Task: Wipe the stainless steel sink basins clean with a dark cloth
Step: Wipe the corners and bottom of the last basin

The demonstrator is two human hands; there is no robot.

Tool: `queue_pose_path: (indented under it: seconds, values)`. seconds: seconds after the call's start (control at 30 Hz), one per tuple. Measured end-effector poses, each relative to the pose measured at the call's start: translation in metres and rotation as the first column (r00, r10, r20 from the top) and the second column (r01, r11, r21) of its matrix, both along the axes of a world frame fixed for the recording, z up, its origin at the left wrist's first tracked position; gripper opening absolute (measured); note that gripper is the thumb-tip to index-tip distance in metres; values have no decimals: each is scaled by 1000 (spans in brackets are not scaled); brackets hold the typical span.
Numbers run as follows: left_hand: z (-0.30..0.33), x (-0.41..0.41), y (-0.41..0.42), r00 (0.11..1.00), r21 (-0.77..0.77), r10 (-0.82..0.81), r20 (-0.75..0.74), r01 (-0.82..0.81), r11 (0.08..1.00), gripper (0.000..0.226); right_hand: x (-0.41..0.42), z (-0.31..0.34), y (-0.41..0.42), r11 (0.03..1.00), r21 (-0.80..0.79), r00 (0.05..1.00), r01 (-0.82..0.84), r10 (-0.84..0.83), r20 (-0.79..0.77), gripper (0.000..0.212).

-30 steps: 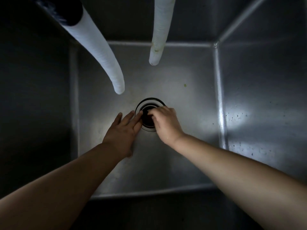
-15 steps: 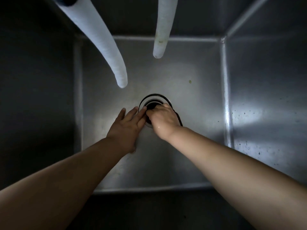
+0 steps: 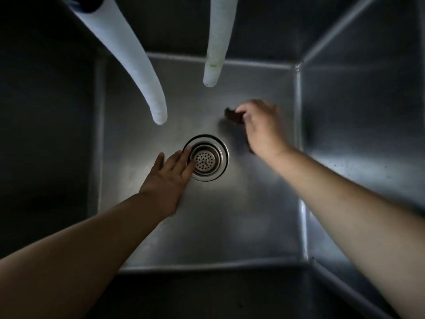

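Just one view here, head-mounted, looking pretty much straight down into the sink basin [image 3: 230, 226] from right above it. The drain strainer [image 3: 205, 158] sits near the middle of the shot. It's close in, wide-angle, so the basin walls fan outward from the drain toward every edge.

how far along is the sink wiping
Done: little can be confirmed; the stainless steel sink basin floor looks free of debris. In hand: the right hand grips the dark cloth on the floor beyond the round perforated drain strainer, while the left hand rests at the strainer's rim. Left: the speckled right wall, and probably the other walls.
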State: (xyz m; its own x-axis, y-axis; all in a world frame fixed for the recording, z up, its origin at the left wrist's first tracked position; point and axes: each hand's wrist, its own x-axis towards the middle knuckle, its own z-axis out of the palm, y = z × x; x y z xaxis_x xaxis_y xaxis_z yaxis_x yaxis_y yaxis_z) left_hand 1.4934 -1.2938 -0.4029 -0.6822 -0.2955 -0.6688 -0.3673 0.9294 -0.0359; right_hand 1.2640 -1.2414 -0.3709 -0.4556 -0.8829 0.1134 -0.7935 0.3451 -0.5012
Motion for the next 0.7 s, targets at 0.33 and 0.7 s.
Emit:
queue_pose_path:
  seconds: [0.33, 0.7]
  values:
    - [-1, 0, 0, 998, -32, -2, 59, 4, 999, 139, -27, -48, 2, 886, 458, 991, -70, 115, -72, 56]
    - [9, -10, 3, 990, -28, -13, 140, 17, 999, 131, 55, -37, 133, 893, 293, 927, -343, 372, -48, 47]
